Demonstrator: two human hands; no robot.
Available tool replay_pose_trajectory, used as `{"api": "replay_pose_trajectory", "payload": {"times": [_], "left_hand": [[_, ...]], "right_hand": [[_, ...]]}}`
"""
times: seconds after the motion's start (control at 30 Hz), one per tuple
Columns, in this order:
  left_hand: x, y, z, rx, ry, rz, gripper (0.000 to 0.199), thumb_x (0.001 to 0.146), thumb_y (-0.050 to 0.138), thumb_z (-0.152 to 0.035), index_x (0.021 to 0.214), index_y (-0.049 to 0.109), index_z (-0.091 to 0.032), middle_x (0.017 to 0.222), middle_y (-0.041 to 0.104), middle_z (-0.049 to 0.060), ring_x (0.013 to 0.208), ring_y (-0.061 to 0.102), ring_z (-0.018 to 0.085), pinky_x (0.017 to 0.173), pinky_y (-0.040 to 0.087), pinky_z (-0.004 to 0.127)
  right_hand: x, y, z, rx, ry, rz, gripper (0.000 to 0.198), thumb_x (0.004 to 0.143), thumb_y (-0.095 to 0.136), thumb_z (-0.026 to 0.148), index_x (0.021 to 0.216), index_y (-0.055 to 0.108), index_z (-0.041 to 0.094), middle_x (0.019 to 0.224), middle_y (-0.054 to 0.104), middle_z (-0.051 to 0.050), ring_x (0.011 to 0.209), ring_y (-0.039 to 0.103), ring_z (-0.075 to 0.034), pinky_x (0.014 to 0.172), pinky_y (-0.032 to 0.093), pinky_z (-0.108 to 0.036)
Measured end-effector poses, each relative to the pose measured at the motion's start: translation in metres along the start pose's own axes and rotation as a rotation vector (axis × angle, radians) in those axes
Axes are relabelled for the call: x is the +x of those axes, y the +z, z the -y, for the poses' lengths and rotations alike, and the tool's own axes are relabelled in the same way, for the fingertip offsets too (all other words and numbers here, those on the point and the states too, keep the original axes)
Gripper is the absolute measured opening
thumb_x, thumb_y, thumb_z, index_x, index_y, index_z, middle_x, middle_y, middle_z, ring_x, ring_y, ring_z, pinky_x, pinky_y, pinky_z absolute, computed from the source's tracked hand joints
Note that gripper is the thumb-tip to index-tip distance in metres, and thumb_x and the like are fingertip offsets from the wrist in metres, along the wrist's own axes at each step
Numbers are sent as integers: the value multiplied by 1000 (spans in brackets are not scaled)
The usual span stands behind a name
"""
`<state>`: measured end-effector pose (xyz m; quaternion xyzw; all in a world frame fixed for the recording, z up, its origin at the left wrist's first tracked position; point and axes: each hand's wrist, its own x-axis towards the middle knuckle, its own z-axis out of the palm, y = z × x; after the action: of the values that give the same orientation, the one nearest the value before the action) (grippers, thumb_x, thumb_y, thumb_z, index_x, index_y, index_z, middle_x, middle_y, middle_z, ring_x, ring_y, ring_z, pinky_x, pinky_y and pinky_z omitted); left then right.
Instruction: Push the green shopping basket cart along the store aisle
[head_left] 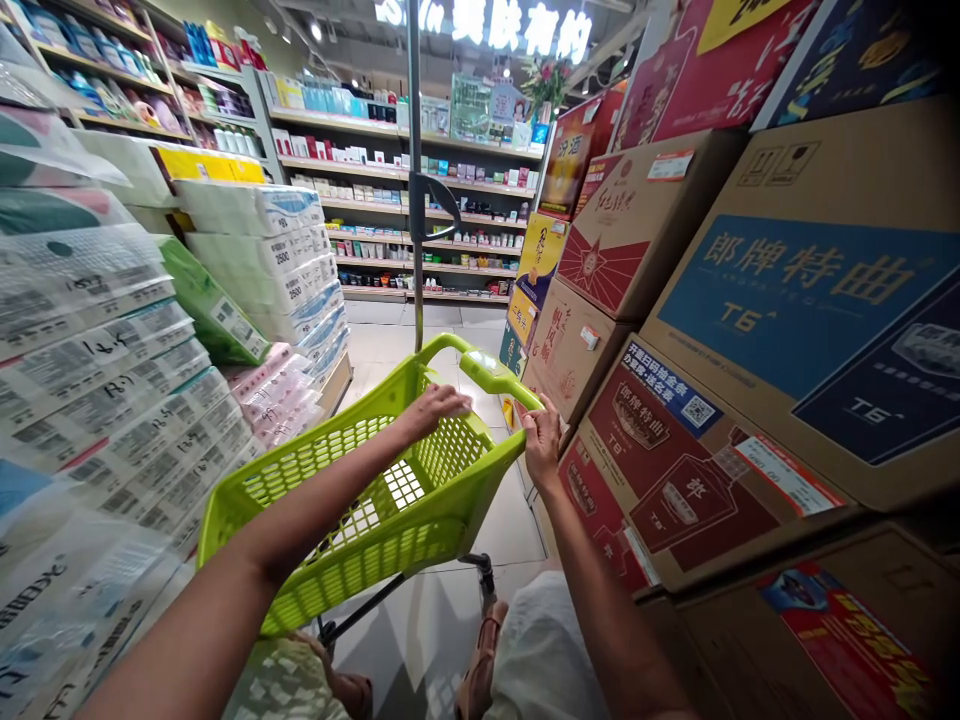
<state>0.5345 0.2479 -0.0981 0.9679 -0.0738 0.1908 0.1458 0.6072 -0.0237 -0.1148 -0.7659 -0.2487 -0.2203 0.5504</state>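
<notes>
Below and nearer than either grip, sandals [480, 655] are seen on the floor [517, 520], just behind the cart's dark frame [480, 562]. Above that frame the lime-green basket [465, 525] is carried, directly under the left grip [433, 410], its near part crossed by the left forearm. The right end of the cart's handle [487, 372] is closed on by the right grip [543, 438]. The left grip is held above the basket with its fingers bent; whether anything is pinched there cannot be told.

As a judgement, the handling of the cart is under way: hold is taken on one side, a second handhold is not yet made, and how much remains cannot be told.

Left of the grips, wrapped paper packs [127, 350] are stacked high; to their right, close beside the right grip, printed cartons [817, 300] are piled. Beyond the grips a grey pole [415, 130] is seen upright past the handle, and pale tiles are laid toward stocked shelves [345, 172]. Farthest off, a lit sign [487, 20] is hung above the shop's back displays.
</notes>
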Motion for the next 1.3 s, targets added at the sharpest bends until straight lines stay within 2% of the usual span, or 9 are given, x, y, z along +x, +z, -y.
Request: {"api": "replay_pose_trajectory", "payload": {"times": [0.1, 0.13, 0.27, 0.43, 0.57, 0.83, 1.0, 1.2, 1.3], "left_hand": [[11, -13, 21, 55, -273, -76, 60, 85, 47, 0, 133, 69, -27, 125, 60, 14, 109, 50, 30, 90, 53, 50], [15, -16, 26, 64, -303, -76, 59, 85, 48, -1, 134, 69, -26, 126, 60, 14, 108, 50, 29, 91, 52, 49], [21, -24, 43, 16, -200, 31, 59, 85, 50, -2, 133, 69, -31, 125, 62, 9, 106, 53, 24, 94, 50, 41], [30, -29, 61, -9, -463, -60, 51, 89, 48, -7, 133, 70, -20, 121, 59, 14, 105, 56, 28, 91, 52, 46], [26, -14, 55, -185, -600, -120, 60, 88, 50, -4, 144, 61, -23, 116, 55, 12, 96, 57, 23, 88, 57, 42], [-9, 16, -11, -400, -238, -104, 56, 86, 55, -4, 137, 68, -26, 115, 53, 9, 113, 58, 25, 115, 47, 50], [-23, 17, -53, -433, -109, -22, 60, 83, 53, -3, 138, 67, -25, 117, 54, 9, 114, 59, 24, 111, 50, 44], [-23, -3, -90, -414, -28, 141, 55, 83, 55, -9, 133, 71, -25, 105, 57, 6, 99, 62, 20, 99, 54, 35], [-25, -9, -111, -366, -27, 121, 58, 80, 56, -9, 134, 70, -25, 107, 57, 6, 101, 61, 20, 100, 52, 34]], "right_hand": [[0, 0, -2, -13, -13, 15, 31, 97, 39, 45, 88, 58, 24, 148, 54, -12, 140, 48, -26, 119, 34, -49], [-1, 0, -3, -15, -18, 19, 31, 98, 38, 45, 88, 58, 24, 148, 54, -12, 140, 48, -26, 119, 34, -48], [-4, 0, -5, 5, -32, 10, 32, 99, 38, 46, 87, 57, 23, 149, 52, -11, 141, 46, -26, 119, 34, -49], [-4, -2, -4, 43, -43, 24, 33, 99, 39, 46, 83, 57, 23, 149, 51, -12, 138, 47, -25, 118, 35, -48], [-4, 1, -5, 0, -48, -14, 31, 99, 37, 43, 83, 55, 23, 147, 52, -11, 136, 49, -25, 117, 37, -48], [-7, 8, -3, -122, -50, -134, 28, 97, 35, 37, 82, 55, 24, 142, 58, -13, 131, 53, -26, 118, 36, -49], [-8, 4, 12, -268, -4, -130, 33, 98, 30, 33, 85, 59, 24, 142, 59, -13, 133, 52, -26, 118, 35, -49], [-8, -4, 31, -377, 98, -17, 41, 100, 25, 29, 101, 65, 21, 149, 54, -17, 134, 51, -28, 122, 24, -54], [-6, -1, 35, -393, 154, -27, 45, 101, 22, 28, 109, 65, 20, 152, 51, -18, 137, 49, -28, 123, 21, -56]]}}
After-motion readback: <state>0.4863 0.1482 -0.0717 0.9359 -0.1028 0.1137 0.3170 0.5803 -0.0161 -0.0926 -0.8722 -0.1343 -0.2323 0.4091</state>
